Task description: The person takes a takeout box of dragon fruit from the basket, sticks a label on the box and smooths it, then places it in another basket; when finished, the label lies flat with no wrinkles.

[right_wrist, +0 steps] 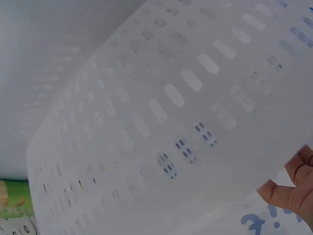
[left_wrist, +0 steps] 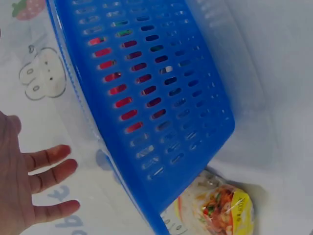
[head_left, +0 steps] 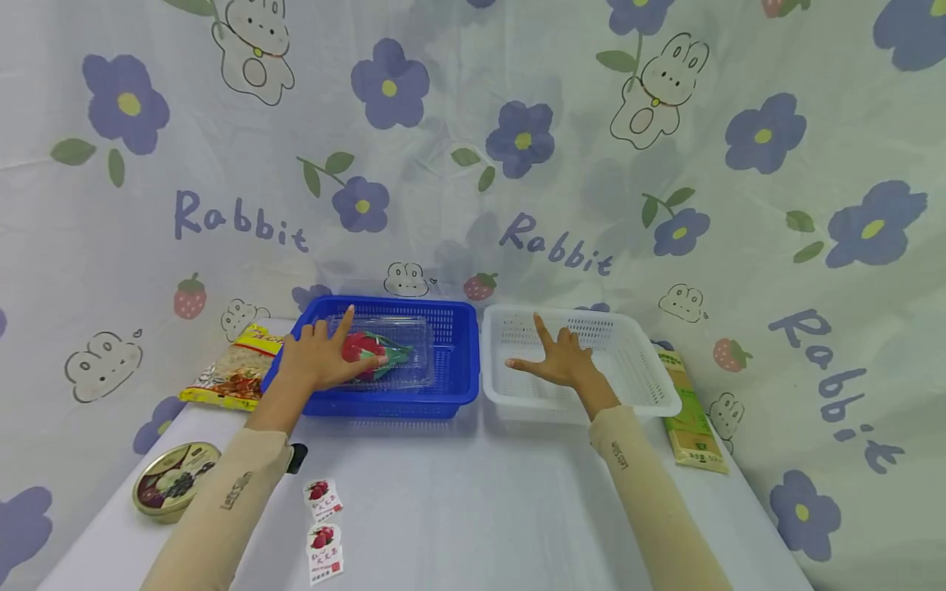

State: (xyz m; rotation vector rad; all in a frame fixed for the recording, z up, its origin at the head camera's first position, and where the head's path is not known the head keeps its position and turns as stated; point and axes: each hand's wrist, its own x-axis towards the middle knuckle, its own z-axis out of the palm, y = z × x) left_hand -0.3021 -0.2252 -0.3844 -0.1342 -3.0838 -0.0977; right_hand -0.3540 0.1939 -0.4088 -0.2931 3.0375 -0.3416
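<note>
My left hand (head_left: 314,357) hovers over the left part of a blue plastic basket (head_left: 402,404), fingers spread and nothing gripped. Inside that basket lies a clear plastic box (head_left: 423,355) with a red and green dragon fruit (head_left: 358,346) in it. Over a white plastic basket (head_left: 624,369) to the right, my right hand (head_left: 565,363) is held with thumb and index finger stretched apart, holding nothing. In the left wrist view the left hand's fingers (left_wrist: 51,178) stand apart from the blue basket's wall. The right wrist view catches only a few right fingertips (right_wrist: 274,193) beside the white basket.
A yellow-edged food bag (head_left: 240,369) leans by the blue basket's left side. A round tin (head_left: 173,484) sits at the left front, near two dragon fruit stickers (head_left: 323,538) on the white table (head_left: 480,509). Right of the white basket lies a green and tan packet (head_left: 695,423).
</note>
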